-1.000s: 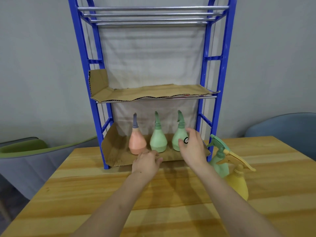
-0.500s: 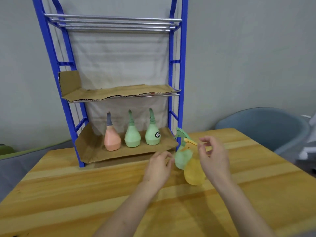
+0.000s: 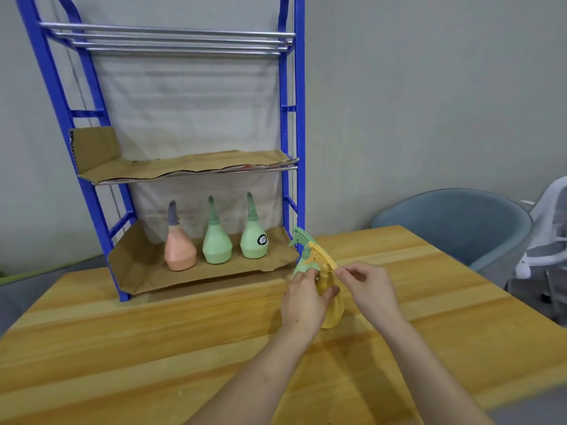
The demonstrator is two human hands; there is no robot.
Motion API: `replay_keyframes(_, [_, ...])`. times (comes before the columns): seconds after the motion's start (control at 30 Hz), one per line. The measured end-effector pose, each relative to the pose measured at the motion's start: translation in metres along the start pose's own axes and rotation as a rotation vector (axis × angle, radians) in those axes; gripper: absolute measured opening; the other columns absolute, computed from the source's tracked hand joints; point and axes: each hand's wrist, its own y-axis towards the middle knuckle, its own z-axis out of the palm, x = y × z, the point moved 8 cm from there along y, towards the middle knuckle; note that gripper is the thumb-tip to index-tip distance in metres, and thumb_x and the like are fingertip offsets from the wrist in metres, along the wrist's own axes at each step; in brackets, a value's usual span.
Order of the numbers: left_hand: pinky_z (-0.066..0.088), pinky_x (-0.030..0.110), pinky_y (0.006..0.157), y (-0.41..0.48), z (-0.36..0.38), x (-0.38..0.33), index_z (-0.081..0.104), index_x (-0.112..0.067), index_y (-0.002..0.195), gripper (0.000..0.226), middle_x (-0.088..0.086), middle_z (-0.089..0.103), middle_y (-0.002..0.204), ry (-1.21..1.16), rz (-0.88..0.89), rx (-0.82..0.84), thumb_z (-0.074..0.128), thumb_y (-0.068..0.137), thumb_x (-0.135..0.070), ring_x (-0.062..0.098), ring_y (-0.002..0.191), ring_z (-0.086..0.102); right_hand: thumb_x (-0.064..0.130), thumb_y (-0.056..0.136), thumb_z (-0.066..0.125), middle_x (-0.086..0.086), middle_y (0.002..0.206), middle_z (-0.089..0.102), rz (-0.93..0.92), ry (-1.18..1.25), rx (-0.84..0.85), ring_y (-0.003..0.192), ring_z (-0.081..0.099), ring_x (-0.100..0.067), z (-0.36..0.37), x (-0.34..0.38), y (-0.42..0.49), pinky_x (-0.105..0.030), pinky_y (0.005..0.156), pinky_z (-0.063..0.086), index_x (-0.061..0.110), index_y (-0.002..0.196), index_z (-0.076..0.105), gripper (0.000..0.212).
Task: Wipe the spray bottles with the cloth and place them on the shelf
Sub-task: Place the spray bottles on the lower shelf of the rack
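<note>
Yellow bottle (image 3: pixel 335 314) held on the counter (image 3: pixel 153 348), just right of the shelf (image 3: pixel 288 118).
Its neck is gripped by the left hand (image 3: pixel 303 299); thumb and forefinger of the right hand (image 3: pixel 369 286) are closed at the spray head's rear tip, though a true pinch cannot be told. A green bottle (image 3: pixel 302 240) is stood just behind.

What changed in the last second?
Both hands came away from the shelf and moved right to the yellow bottle on the table. The left hand now grips its neck; the right hand is at its sprayer, hold unclear. The three bottles on the shelf and the green bottle on the table stayed put.
</note>
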Motion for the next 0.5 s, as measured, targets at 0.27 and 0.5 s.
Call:
replay_keyframes(0.27, [0.051,0.041,0.088,0.0,-0.013,-0.005,0.06,-0.023,0.125,0.032,-0.005,0.061,0.126,0.08,0.063,-0.003,0.055,0.103,-0.046,0.025,0.118,0.062,0.035,0.095,0.071,0.014,0.076,0.076,0.014,0.013,0.017,0.077,0.069,-0.009,-0.001,-0.001,0.006,-0.036,0.074,0.056,0.028,0.077,0.08,0.022])
replay_keyframes(0.5, [0.055,0.047,0.09,-0.002,-0.066,0.034,0.057,-0.025,0.13,0.03,-0.007,0.059,0.124,0.052,0.038,-0.088,0.054,0.105,-0.042,0.022,0.114,0.063,0.023,0.096,0.071,0.0,0.119,0.073,0.05,0.004,0.011,0.115,0.067,-0.021,0.037,-0.011,0.039,-0.033,0.097,0.051,0.016,0.13,0.068,0.035])
